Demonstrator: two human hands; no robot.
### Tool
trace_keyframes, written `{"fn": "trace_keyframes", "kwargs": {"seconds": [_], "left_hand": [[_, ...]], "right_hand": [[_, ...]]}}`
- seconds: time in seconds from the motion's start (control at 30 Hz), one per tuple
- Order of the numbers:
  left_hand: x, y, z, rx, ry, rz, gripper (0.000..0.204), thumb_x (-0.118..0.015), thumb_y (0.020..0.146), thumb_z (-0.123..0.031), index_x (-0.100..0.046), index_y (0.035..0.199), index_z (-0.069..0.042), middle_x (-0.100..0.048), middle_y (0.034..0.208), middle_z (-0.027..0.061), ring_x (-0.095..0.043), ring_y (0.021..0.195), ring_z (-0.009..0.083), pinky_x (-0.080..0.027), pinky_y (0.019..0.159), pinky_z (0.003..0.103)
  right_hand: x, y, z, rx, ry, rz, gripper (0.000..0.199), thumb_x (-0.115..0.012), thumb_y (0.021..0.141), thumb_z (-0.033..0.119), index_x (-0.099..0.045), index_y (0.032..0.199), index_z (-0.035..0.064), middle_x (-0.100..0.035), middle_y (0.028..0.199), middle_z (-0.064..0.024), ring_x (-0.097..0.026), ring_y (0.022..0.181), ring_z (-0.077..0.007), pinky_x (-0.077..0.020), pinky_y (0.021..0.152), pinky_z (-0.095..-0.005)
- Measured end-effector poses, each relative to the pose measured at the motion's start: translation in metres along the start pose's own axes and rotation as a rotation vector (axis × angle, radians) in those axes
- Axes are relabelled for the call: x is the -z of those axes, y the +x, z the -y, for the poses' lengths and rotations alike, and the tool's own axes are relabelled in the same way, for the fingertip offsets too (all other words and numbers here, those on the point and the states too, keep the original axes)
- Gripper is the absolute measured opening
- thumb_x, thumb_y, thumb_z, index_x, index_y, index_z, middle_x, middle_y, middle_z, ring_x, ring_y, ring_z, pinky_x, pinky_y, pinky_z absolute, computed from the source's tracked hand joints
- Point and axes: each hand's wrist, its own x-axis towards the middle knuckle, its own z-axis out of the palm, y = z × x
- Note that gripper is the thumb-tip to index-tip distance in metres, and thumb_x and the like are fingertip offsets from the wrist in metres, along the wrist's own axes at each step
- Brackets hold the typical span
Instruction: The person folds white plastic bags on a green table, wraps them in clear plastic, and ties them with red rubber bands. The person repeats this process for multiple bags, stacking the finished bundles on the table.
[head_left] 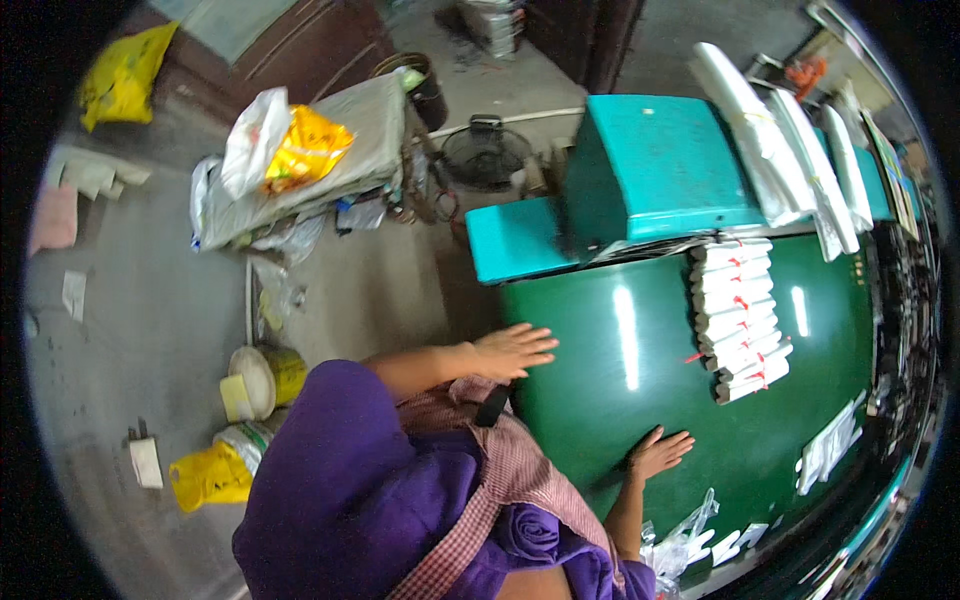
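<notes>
My left hand is open at the left edge of a green tabletop, palm down with its fingers stretched out. Farther right, my right hand lies open over the same green surface, holding nothing. Beyond the hands is a row of white rolls with red ties around them, lying side by side; neither hand touches them. Flat white pieces lie at the right side of the tabletop. Near my right forearm are a clear plastic bag and small white pieces.
A teal machine housing stands along the far side, with long white plastic-wrapped rolls on it. To the left, a covered bench carries a yellow-orange bag. A black fan, a bucket and a yellow bag are on the floor.
</notes>
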Motion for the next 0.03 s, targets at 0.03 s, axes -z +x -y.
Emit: {"fn": "trace_keyframes", "kwargs": {"seconds": [0.03], "left_hand": [[-0.0141, -0.0334, 0.0058, 0.106, -0.132, -0.022, 0.070, -0.059, 0.087, -0.033, -0.024, 0.144, -0.014, -0.010, 0.154, 0.0082, -0.003, 0.142, 0.0273, -0.007, 0.114, 0.045]], "right_hand": [[0.0010, 0.0014, 0.0024, -0.001, 0.046, -0.001, 0.073, -0.031, 0.094, 0.055, -0.016, 0.145, 0.0044, -0.012, 0.153, -0.0142, -0.009, 0.141, -0.0330, -0.0102, 0.111, -0.0504]]}}
